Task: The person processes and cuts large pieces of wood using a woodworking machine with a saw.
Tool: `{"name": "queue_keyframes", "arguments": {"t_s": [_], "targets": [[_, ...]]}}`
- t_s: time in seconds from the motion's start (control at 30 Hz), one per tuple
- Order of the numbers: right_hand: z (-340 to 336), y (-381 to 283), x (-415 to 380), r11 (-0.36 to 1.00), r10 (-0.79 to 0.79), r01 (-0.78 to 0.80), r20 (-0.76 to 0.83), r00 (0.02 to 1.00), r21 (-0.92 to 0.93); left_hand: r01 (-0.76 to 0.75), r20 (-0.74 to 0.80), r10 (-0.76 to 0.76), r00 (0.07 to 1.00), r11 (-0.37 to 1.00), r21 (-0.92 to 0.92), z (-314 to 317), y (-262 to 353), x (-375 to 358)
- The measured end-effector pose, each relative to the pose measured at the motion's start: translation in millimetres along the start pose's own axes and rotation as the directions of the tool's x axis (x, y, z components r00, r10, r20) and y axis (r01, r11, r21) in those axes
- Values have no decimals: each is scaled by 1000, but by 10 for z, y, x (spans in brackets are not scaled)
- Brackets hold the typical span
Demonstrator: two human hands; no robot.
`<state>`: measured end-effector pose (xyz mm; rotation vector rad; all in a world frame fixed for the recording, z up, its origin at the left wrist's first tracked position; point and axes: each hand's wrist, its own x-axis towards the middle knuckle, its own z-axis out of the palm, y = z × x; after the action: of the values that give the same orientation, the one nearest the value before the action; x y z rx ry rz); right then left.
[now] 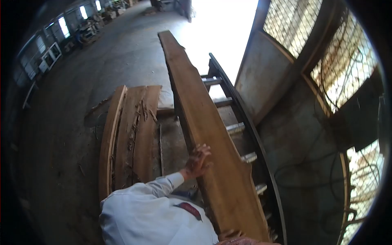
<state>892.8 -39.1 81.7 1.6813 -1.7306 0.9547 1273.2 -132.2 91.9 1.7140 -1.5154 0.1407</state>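
A long wooden plank (204, 122) with wavy natural edges runs away from me, its near end cut off at the bottom. My left hand (199, 161), in a white sleeve, rests at the plank's left edge. Its fingers are apart and lie over the top face, slightly blurred. Low in the view, my right hand (232, 235) is partly visible, touching the plank close to its near end. Its fingers appear to lie on the wood; the rest is cut off by the frame.
Under the plank's right side stands a dark metal roller frame (261, 151) with several rollers (235, 128). Rough boards with loose bark (136, 130) are stacked at left. A wall with mesh windows (294, 24) rises at right. Beyond is a bright doorway (222, 28).
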Motion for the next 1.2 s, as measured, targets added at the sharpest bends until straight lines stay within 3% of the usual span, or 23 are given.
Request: {"name": "queue_keyframes", "arguments": {"t_s": [0.13,0.3,0.63,0.7,0.83,0.9,0.97,1.03,1.17,1.2], "targets": [[-153,62,-202,974,221,-201,245,944,-107,11,-17,-11,1000,999,30,64,44,-5],[-149,26,-197,948,319,-292,315,894,-129,1,-13,0,1000,999,52,97,94,78],[363,32,177,917,398,-375,284,872,-135,-80,10,80,997,997,14,740,97,866],[338,32,187,940,336,-337,280,899,-49,-81,12,81,997,997,-6,729,103,941],[143,-197,45,902,416,-430,184,891,45,-202,-3,203,979,975,-95,522,97,794],[-36,-215,-105,899,429,-438,165,888,17,-207,-3,207,978,978,-21,358,133,559],[-269,-201,-151,911,412,-411,129,902,-40,-181,55,193,980,968,-172,290,128,371],[-425,-164,-428,895,445,-443,87,891,-48,-336,24,336,942,942,18,302,-78,134],[-995,-26,-872,879,477,-474,82,875,-53,-292,116,277,954,946,140,64,60,-385],[-765,44,-519,878,479,-475,112,871,-62,-246,161,219,962,954,173,253,70,-112]]}}
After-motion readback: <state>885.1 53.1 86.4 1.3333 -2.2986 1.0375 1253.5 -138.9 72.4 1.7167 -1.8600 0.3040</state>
